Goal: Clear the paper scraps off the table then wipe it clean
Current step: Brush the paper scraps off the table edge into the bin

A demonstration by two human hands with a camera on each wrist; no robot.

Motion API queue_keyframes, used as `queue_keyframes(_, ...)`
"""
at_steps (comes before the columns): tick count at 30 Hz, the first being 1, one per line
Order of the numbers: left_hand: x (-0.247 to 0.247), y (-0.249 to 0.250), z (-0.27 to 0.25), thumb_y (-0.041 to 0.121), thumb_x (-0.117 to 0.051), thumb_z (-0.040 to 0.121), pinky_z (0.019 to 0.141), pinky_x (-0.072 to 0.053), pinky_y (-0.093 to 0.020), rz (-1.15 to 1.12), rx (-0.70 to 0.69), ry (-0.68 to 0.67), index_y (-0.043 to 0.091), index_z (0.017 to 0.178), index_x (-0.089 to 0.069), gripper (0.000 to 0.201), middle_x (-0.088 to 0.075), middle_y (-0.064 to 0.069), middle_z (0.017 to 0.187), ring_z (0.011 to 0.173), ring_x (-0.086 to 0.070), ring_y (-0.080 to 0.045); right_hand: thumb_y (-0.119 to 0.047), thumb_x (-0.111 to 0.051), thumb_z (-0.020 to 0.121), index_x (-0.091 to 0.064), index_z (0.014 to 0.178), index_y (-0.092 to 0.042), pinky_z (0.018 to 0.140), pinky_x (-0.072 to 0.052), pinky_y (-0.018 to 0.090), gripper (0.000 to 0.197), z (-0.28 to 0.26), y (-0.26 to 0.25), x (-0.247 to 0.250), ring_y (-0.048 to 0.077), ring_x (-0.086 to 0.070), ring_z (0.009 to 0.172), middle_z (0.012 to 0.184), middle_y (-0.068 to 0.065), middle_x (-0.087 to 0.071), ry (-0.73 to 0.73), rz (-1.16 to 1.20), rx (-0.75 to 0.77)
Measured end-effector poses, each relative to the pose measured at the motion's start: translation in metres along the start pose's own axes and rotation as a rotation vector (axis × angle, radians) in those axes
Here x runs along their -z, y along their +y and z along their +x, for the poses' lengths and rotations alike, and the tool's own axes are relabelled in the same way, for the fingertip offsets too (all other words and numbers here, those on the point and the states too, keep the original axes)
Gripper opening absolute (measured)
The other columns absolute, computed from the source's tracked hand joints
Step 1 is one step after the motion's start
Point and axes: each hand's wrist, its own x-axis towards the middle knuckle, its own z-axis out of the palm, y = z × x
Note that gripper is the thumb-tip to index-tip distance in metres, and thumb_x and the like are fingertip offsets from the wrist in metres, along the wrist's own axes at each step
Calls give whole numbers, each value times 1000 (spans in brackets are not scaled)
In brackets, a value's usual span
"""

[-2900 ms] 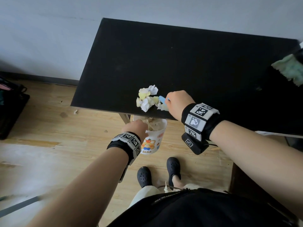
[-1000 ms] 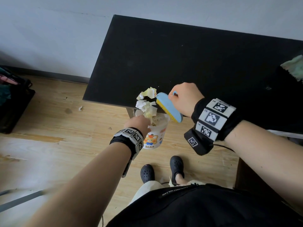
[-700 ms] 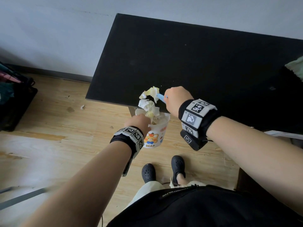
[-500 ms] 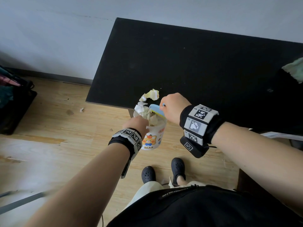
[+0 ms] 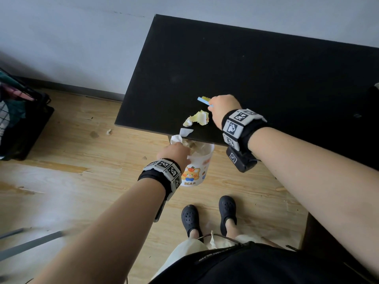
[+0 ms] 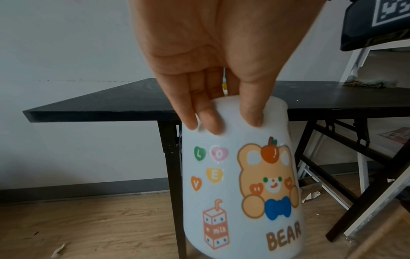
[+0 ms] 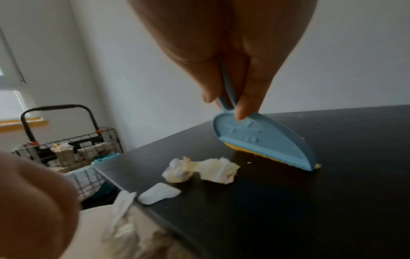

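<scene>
My left hand (image 5: 174,153) grips the rim of a white bear-print cup (image 5: 198,167) (image 6: 239,184), held just under the black table's (image 5: 256,68) near edge, with paper scraps inside. My right hand (image 5: 222,108) pinches the handle of a small blue brush (image 7: 264,143) (image 5: 203,100) with yellow bristles, set down on the table behind the scraps. Crumpled yellow-white scraps (image 5: 198,118) (image 7: 199,169) lie near the edge. A flat white scrap (image 5: 185,131) (image 7: 158,193) sits right at the edge above the cup.
A tiny scrap (image 5: 108,131) lies on the wooden floor left of the table. A black wire basket (image 7: 66,150) (image 5: 18,119) stands at far left. My feet in black clogs (image 5: 209,214) are below the cup. A greenish cloth (image 6: 363,83) lies on the table's far right.
Several scraps dropped into the cup. My right hand has lifted the brush back from the cup's rim and set it farther onto the table, behind the scraps left near the edge.
</scene>
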Motion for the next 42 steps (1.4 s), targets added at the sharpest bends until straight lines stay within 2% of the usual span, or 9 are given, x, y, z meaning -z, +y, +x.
queue_keyframes(7, -1, -3, 0, 31, -50, 97, 74, -46, -29, 10, -14, 1, 18, 122, -59, 30, -55, -4, 117, 102, -59, -22, -19, -44, 99, -53, 132, -13, 93, -48, 32, 35, -31, -19, -21, 26, -56, 110, 120, 12, -56, -33, -11, 193)
queue_keyframes(12, -3, -7, -4, 31, -50, 97, 82, -48, -31, 14, -14, -7, 18, 126, -56, 33, -52, -4, 123, 106, -57, -22, -23, -40, 101, -54, 132, -17, 94, -45, 33, 35, -55, -8, -22, 25, -54, 107, 103, 8, -50, -32, 26, 294)
queue_keyframes(15, -3, -9, -6, 30, -50, 96, 82, -49, -32, 26, -8, -9, 17, 123, -58, 31, -53, -4, 119, 104, -57, -23, -25, -41, 100, -54, 132, -22, 97, -46, 35, 34, -58, -3, -19, 22, -54, 109, 121, 8, -54, -52, 69, 282)
queue_keyframes(22, -3, -13, -11, 29, -49, 97, 84, -49, -32, 10, 0, 4, 18, 124, -56, 30, -54, -5, 120, 106, -57, -23, -19, -40, 100, -56, 127, -14, 93, -47, 35, 32, -51, -15, -19, 22, -49, 109, 115, 9, -60, 148, 102, 295)
queue_keyframes(28, -5, -8, -11, 31, -50, 96, 84, -49, -31, -7, -10, 21, 18, 125, -56, 32, -54, -4, 123, 106, -58, -22, -22, -41, 100, -55, 130, -17, 93, -47, 34, 34, -70, -25, -42, 23, -53, 108, 114, 10, -59, 10, 108, 290)
queue_keyframes(34, -6, -2, -11, 30, -50, 97, 87, -51, -33, -15, -30, 3, 18, 124, -57, 31, -52, -4, 124, 108, -56, -23, -20, -40, 101, -54, 129, -11, 96, -46, 36, 33, -61, -2, -21, 23, -52, 112, 117, 10, -59, 174, 113, 154)
queue_keyframes(37, -6, 2, -11, 30, -51, 96, 86, -51, -32, -21, -38, 6, 19, 123, -58, 30, -55, -3, 122, 106, -57, -22, -23, -40, 101, -53, 131, -15, 96, -46, 34, 34, -65, -2, -29, 22, -51, 113, 119, 8, -59, 30, 61, 141)
queue_keyframes(40, -5, 8, -8, 32, -52, 95, 85, -51, -32, -23, -45, 9, 20, 123, -58, 31, -58, -2, 120, 105, -58, -21, -24, -45, 98, -59, 125, -18, 97, -47, 34, 30, -75, 9, -27, 19, -56, 111, 119, 4, -62, -3, 260, 181)
queue_keyframes(42, -3, 14, -7, 32, -51, 96, 88, -51, -32, -9, -52, 1, 20, 125, -58, 32, -56, -2, 124, 108, -57, -22, -22, -47, 98, -61, 122, -16, 96, -48, 34, 29, -70, 27, -18, 20, -58, 110, 119, 4, -63, 118, 345, 133)
